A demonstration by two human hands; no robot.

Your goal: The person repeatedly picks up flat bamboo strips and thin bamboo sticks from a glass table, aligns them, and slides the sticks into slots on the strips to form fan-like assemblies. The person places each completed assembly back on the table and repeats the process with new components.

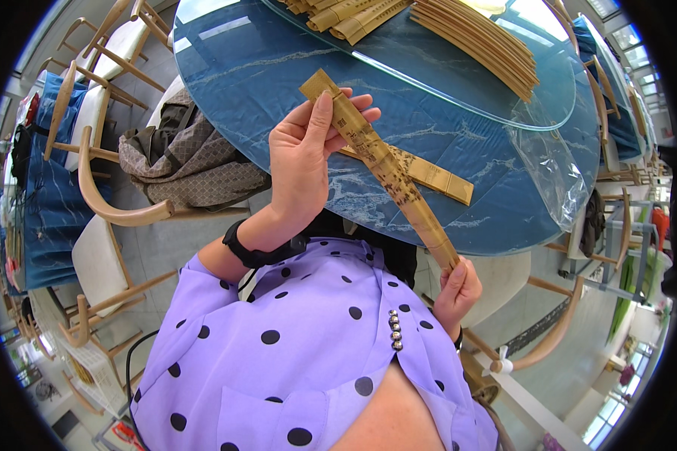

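"Fingers (321,113) of the left hand (301,165) — what do they hold?"
"They pinch a long tan packet (387,174) near its upper end; the right hand (457,295) grips the lower end."
"So where is it?"
"Slantwise above the near edge of the blue surface (241,98) — another packet (442,180) lies behind it, and a fanned stack (478,43) rests on the glass turntable (406,60)."

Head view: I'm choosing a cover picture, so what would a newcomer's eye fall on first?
Probably the long golden strip, held slantwise between the left hand and right hand at the centre. Next come the purple top with black dots below and the fanned stack of golden strips on the glass disc above.
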